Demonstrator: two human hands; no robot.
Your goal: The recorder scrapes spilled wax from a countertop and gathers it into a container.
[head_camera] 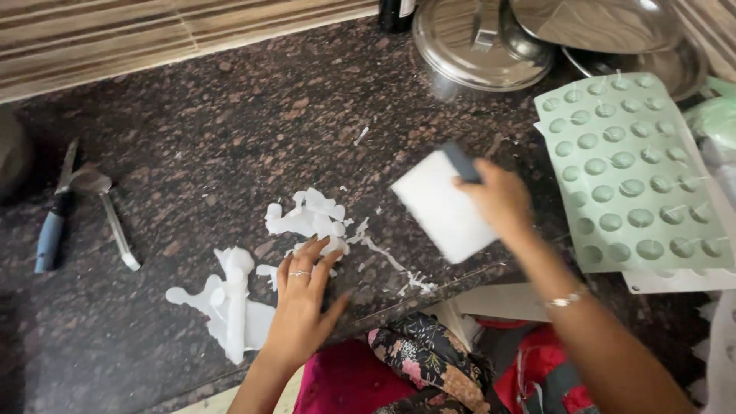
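Here, right hand [500,201] grips a white flat scraper [445,205] tilted above the dark granite counter [215,138]. Left hand [300,300] lies flat, released, fingertips touching hardened white wax spill [307,218]. Green dimpled mould tray [632,172] sits right.

A single head-worn view looks steeply down, close in, over the dark speckled surface [230,115]. It faces the striped wall at the far edge, which runs slightly tilted across the top. The person's lap fills the near bottom edge, and both forearms enter from there. There is no second view, so nothing is shared between views.
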